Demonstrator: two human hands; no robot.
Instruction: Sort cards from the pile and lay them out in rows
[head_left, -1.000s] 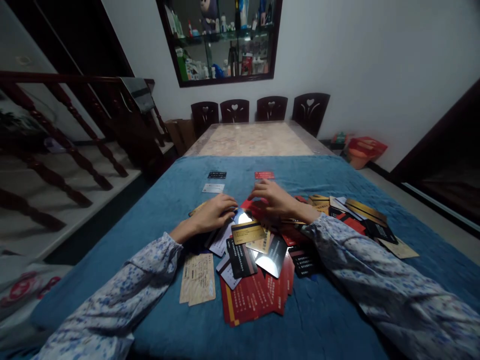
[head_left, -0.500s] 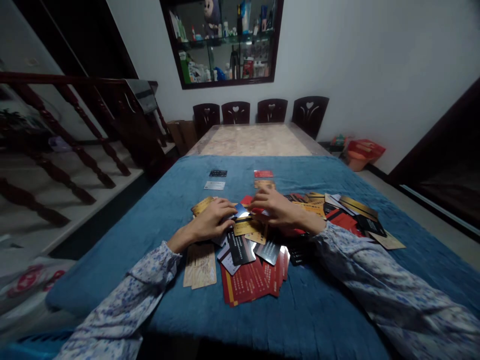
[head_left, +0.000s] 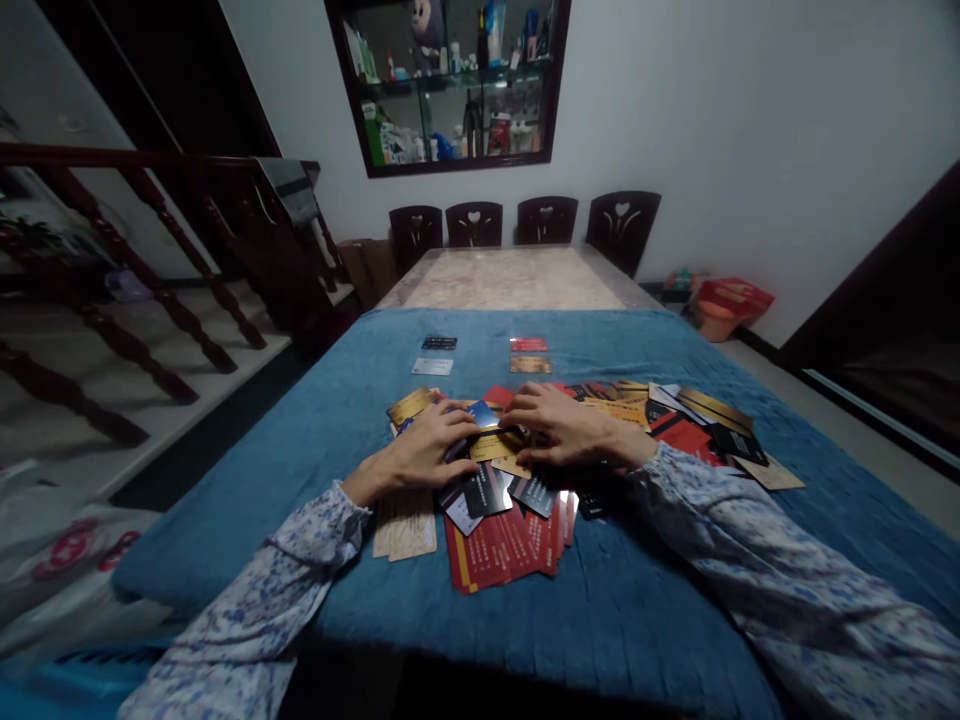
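Observation:
My left hand (head_left: 429, 445) rests on the left part of a heap of plastic cards, its fingers stretched and the thumb apart. Facing it from the right, my right hand (head_left: 556, 425) lies on the same heap with its fingers extended. Between the two hands lie a blue card (head_left: 484, 414) and a gold card (head_left: 491, 447). Just below them are a black card (head_left: 487, 492) and fanned red cards (head_left: 495, 555). Beige cards (head_left: 409, 527) lie under my left wrist. My hands partly cover the middle of the heap.
Apart from the heap, a black card (head_left: 439, 343), a silver card (head_left: 433, 367), a red card (head_left: 529, 344) and a brownish-gold card (head_left: 531, 365) lie farther back on the blue cloth (head_left: 315, 420). More mixed cards (head_left: 682, 440) spread right, beyond my right forearm.
My right hand has lowered onto the heap, its thumb now on the cards. My left hand has shifted slightly, its thumb reaching farther right. The view has moved a little.

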